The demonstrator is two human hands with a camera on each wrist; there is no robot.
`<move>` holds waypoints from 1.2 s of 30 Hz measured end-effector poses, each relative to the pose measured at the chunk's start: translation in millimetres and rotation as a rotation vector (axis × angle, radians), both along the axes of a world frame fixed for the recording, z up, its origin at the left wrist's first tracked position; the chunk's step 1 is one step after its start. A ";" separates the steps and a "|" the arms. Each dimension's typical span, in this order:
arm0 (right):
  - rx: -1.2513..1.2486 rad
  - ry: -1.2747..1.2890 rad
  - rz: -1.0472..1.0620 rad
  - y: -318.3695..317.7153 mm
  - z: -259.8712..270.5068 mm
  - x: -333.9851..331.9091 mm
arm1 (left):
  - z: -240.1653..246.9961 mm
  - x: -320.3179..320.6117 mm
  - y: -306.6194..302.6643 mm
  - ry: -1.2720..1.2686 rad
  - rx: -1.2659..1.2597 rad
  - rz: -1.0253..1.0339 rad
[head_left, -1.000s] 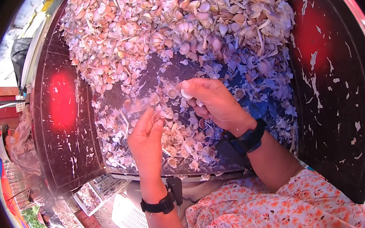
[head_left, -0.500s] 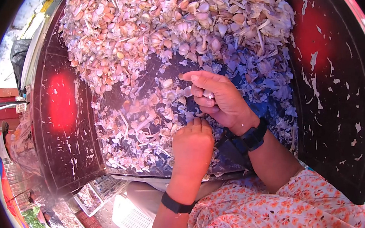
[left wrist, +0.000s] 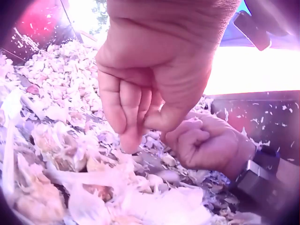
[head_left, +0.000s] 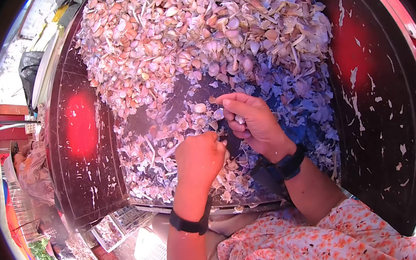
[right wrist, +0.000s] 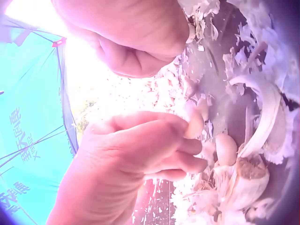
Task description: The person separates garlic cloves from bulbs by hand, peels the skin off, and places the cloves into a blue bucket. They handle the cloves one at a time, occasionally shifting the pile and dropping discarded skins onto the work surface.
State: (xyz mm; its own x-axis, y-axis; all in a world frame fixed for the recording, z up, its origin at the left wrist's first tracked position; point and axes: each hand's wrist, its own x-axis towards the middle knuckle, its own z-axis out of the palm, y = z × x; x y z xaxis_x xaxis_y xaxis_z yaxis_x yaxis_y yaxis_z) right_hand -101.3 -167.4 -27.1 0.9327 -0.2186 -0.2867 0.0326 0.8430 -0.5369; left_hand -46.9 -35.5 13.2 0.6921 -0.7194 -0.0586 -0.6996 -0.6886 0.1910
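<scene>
We cannot tell whether bunched fingers of the left hand (head_left: 199,157) hold anything; those of the right hand (head_left: 259,124) curl round a half-hidden pale clove (head_left: 239,119). Pinkish, papery garlic (head_left: 135,48) lies heaped and scattered over the dark worktop (head_left: 179,93).

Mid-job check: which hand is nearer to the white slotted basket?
The left hand: in the head view it is ahead of the basket and slightly to its right. The right hand is farther ahead and farther right.

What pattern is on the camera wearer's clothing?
The clothing has an orange-red floral pattern on white; the head view shows it best.
</scene>
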 end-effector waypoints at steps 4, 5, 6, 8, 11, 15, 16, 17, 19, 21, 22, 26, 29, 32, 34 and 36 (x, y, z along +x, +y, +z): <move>-0.103 0.072 0.028 5.0 -0.3 0.4 | 6.2 5.8 14.6 0.336 -0.325 0.335; -0.105 0.071 0.033 5.6 -0.8 1.2 | 6.8 4.3 16.6 0.334 -0.328 0.340; -0.150 0.087 0.022 6.0 -1.5 2.0 | 6.7 1.9 17.1 0.301 -0.324 0.315; -0.195 0.107 0.009 5.2 -1.9 2.5 | 4.3 -6.1 17.0 0.271 -0.320 0.289; -0.166 0.105 0.007 3.1 -2.3 2.8 | -2.4 -26.0 12.0 0.111 -0.417 -0.067; 0.032 0.014 0.007 -2.5 -3.8 0.2 | -23.3 -48.3 1.2 -0.089 -0.150 -0.348; 0.048 0.006 0.001 -3.0 -3.6 0.4 | -28.3 -50.3 0.2 -0.157 -0.151 -0.390; 0.050 0.003 0.009 -3.0 -4.0 0.1 | -31.1 -52.7 0.8 -0.159 -0.147 -0.382; 0.043 0.020 0.003 -2.3 -3.8 0.5 | -27.8 -52.7 -0.6 -0.178 -0.024 -0.393; 0.043 0.016 0.017 -1.7 -3.5 1.1 | -27.7 -45.4 1.9 -0.217 -0.081 -0.377; 0.035 0.008 0.015 -1.2 -4.6 0.9 | -23.7 -39.3 4.7 -0.141 -0.082 -0.322; -0.027 0.031 0.021 2.8 -2.1 1.5 | -18.3 -27.0 14.6 -0.046 -0.202 -0.161; -0.038 0.034 0.027 3.9 -2.1 0.9 | -14.4 -33.4 14.0 -0.035 -0.258 -0.169; -0.033 0.044 0.012 3.8 -1.2 0.7 | -29.2 -43.0 11.9 -0.077 -0.223 -0.292; -0.027 0.050 0.004 4.4 -0.4 1.1 | -33.9 -48.7 8.6 -0.128 -0.214 -0.355; -0.028 0.057 0.001 3.9 0.3 0.5 | -33.7 -54.5 5.0 -0.187 -0.076 -0.337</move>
